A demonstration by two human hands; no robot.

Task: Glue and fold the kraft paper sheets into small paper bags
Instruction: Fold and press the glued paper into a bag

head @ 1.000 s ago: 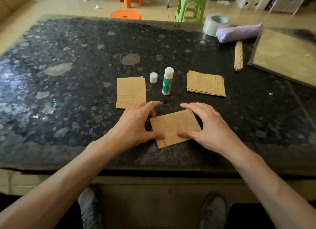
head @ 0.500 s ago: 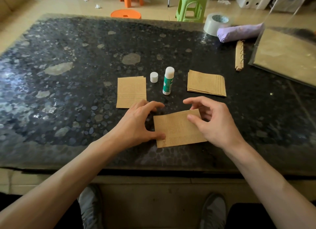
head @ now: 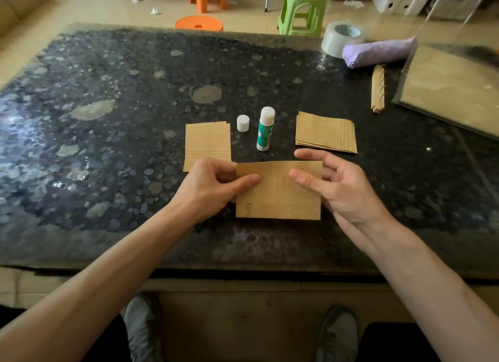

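Two hands share one kraft paper piece (head: 278,197) between them. The left hand (head: 216,188) pinches its left edge, thumb on the printed face and fingers behind. The right hand (head: 343,188) grips the right edge the same way, with its forefinger stretched loosely above the top edge. The piece appears tilted up off the bench (head: 108,145) toward the person, probably so that both faces can be reached and the next crease or glue flap lined up squarely. Just beyond the hands, between them, the glue stick (head: 265,129) stands upright with its white cap (head: 243,122) off and set beside it. That suggests gluing is in hand, with the stick left open for quick reach. Beyond the left hand lies a flat pile of folded kraft pieces (head: 208,142), its near corner hidden by that hand. Beyond the right hand lies a second, thicker stack (head: 325,133). Judging by this split, one holds finished bags and the other stock, though which is which cannot be told. Far past the right hand are a tape roll (head: 339,38), a purple roll (head: 378,52), a torn binding strip (head: 377,90) and a clear sleeve of kraft paper (head: 453,88), kept out of the working space.
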